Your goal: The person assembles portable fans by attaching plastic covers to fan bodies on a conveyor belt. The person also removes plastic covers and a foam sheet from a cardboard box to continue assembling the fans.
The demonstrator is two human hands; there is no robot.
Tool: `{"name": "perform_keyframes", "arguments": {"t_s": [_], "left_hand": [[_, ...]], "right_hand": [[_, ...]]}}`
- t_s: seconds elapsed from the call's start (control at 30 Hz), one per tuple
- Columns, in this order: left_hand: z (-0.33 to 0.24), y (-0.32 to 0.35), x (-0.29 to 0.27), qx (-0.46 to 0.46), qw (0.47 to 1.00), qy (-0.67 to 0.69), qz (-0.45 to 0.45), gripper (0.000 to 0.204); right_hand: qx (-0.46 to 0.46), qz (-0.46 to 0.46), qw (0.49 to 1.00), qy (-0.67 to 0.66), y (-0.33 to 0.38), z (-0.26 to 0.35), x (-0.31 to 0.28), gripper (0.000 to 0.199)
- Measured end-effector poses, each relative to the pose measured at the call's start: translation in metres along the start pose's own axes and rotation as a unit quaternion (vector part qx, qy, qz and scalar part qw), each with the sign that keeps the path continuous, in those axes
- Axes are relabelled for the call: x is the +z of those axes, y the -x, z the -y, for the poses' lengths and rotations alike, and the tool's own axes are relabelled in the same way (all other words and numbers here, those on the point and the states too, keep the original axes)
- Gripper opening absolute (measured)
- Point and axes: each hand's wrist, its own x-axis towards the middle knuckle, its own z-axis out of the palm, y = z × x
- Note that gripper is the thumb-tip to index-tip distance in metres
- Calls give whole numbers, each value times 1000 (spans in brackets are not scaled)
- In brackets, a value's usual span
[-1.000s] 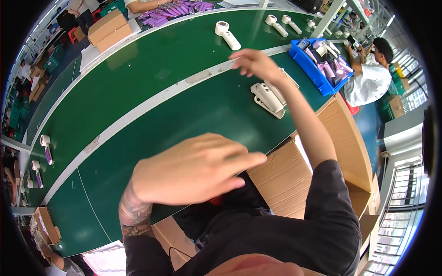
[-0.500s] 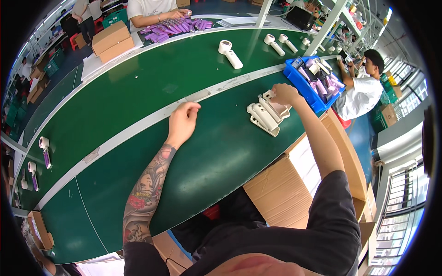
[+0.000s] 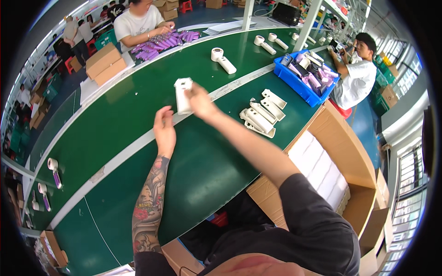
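My right hand [image 3: 200,102] grips a white plastic handle shell [image 3: 183,102] over the green surface, near the pale strip. My left hand [image 3: 165,133], at the end of a tattooed forearm, is beside the shell's lower end. Its fingers are curled a little and apart, with nothing in them. To the right lie several more white handle shells [image 3: 258,120], loosely overlapping. Beyond them, a blue bin [image 3: 309,95] holds a jumble of white, lilac and dark parts. A white handheld fan [image 3: 227,65] rests on the far side of the strip.
An open cardboard box [image 3: 352,168] with white layered contents stands against the table's right edge. More fans [image 3: 54,172] lie at left and far right. Across the table a person [image 3: 142,25] handles purple parts [image 3: 161,44]; another person [image 3: 359,76] sits at right.
My right hand has moved left from the pile, bringing a white shell along. My left hand has shifted slightly left and its fingers have opened. The whole view has shifted a little.
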Motion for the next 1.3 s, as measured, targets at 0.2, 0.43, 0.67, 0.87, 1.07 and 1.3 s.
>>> {"name": "perform_keyframes", "arguments": {"t_s": [0.2,0.43,0.67,0.87,1.07,1.3], "left_hand": [[11,-14,-28,-3,994,-31,-102,27],[37,-38,-73,62,955,-219,-189,33],[66,-52,-247,59,835,-433,-334,46],[58,-19,-379,-31,665,-542,-513,42],[81,1,-514,-39,553,-609,-568,41],[97,-16,-509,-148,580,-642,-480,46]], "right_hand": [[12,-24,1000,15,57,-4,70,28],[26,17,987,-160,54,-20,67,28],[61,40,959,-274,50,-9,43,30],[93,95,967,-217,54,6,51,33],[108,98,965,-216,60,23,52,32],[107,66,983,-137,55,14,49,32]]}}
